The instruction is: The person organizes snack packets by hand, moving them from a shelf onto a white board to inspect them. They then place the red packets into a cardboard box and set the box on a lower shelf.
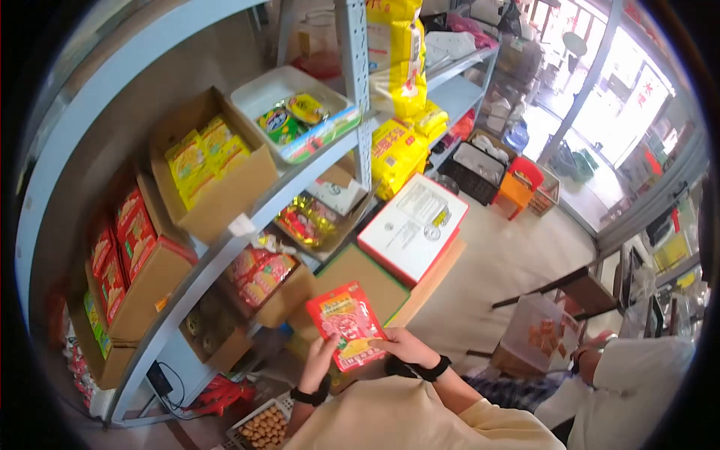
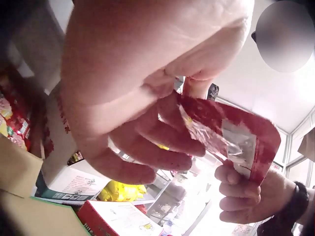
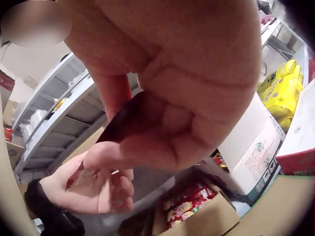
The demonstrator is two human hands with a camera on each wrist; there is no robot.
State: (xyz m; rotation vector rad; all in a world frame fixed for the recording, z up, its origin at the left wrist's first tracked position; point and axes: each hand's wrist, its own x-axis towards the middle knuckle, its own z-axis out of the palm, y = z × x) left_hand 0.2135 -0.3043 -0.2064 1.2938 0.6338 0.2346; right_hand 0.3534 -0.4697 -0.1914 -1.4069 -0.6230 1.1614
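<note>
A flat red food packet (image 1: 346,322) with a printed picture of food on its front is held up before the person's chest. My left hand (image 1: 321,361) pinches its lower left edge, thumb on the front and fingers behind. At the right edge my right hand (image 1: 409,348) grips it, the thumb lying over the printed face. The left wrist view shows the packet's back (image 2: 238,140), with the right fingers (image 2: 238,196) curled on its edge. In the right wrist view, the right hand (image 3: 187,98) hides most of the packet.
Left, a metal shelf (image 1: 296,184) bears cartons of yellow packets (image 1: 206,161) and red packets (image 1: 124,251). Ahead lie a white-topped box (image 1: 412,225) and a brown carton (image 1: 360,281). A crate of eggs (image 1: 262,429) stands low. Another person (image 1: 630,382) is at the right.
</note>
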